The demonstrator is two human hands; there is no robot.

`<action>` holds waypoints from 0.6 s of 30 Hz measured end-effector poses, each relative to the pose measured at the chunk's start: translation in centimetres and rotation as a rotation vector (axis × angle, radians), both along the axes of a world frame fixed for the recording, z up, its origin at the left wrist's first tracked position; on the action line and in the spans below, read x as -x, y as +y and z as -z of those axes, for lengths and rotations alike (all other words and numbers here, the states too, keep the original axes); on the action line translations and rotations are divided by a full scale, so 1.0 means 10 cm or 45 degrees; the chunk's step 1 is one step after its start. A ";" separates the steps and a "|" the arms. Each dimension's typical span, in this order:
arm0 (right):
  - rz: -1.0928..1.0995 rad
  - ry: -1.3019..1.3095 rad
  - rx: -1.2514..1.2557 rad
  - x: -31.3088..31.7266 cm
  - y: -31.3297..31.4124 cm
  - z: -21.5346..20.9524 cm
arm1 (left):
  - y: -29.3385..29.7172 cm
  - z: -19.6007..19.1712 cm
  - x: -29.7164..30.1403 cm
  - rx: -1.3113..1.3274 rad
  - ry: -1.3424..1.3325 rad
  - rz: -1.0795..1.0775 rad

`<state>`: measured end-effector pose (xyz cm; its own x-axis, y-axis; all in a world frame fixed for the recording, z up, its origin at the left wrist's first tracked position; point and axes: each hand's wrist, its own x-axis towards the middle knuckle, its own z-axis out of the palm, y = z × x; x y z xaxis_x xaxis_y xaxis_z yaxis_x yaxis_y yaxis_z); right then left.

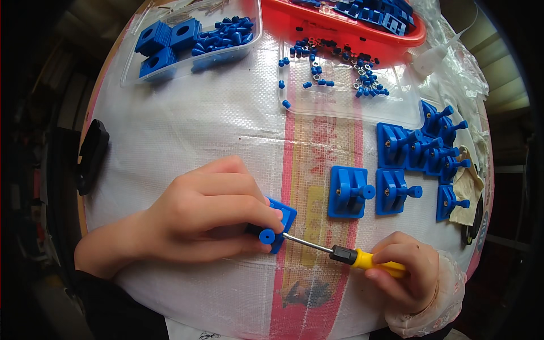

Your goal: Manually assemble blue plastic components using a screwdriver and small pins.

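My left hand (207, 204) is closed round a blue plastic bracket (288, 216) with a square base, steadying it on the table covering. A round blue knob (267, 236) on that bracket shows by my fingertips; the rest is mostly hidden under the hand. In my right hand (416, 275) is a screwdriver (344, 254) with a yellow and black handle. Its metal shaft slants up to the left, and the tip meets the bracket's side beside my left fingers. Whether the tip sits in a screw head cannot be made out.
Finished-looking blue brackets (347, 192) with knobbed levers stand in a group to the right. A clear tub (226, 59) at the back left holds square blue plates and small blue pegs. Loose pegs and rings lie on a clear lid (334, 107) before a red tray (416, 37).
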<state>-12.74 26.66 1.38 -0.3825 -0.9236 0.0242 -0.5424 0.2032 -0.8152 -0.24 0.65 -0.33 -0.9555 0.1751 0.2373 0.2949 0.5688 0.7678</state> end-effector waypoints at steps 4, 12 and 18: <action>0.015 -0.050 0.017 -0.01 0.00 0.01 | 0.00 -0.01 0.00 -0.001 0.007 0.009; 0.019 -0.234 -0.001 -0.02 -0.03 0.06 | -0.02 0.00 -0.07 0.028 0.001 -0.024; 0.077 -0.315 -0.071 -0.02 0.02 -0.05 | 0.01 0.01 0.01 0.001 0.033 0.008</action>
<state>-12.58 26.88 1.89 -0.4253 -0.8961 -0.1271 -0.3132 0.2775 -0.9082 -0.31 0.76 -0.44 -0.9479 0.1809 0.2621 0.3183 0.5673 0.7595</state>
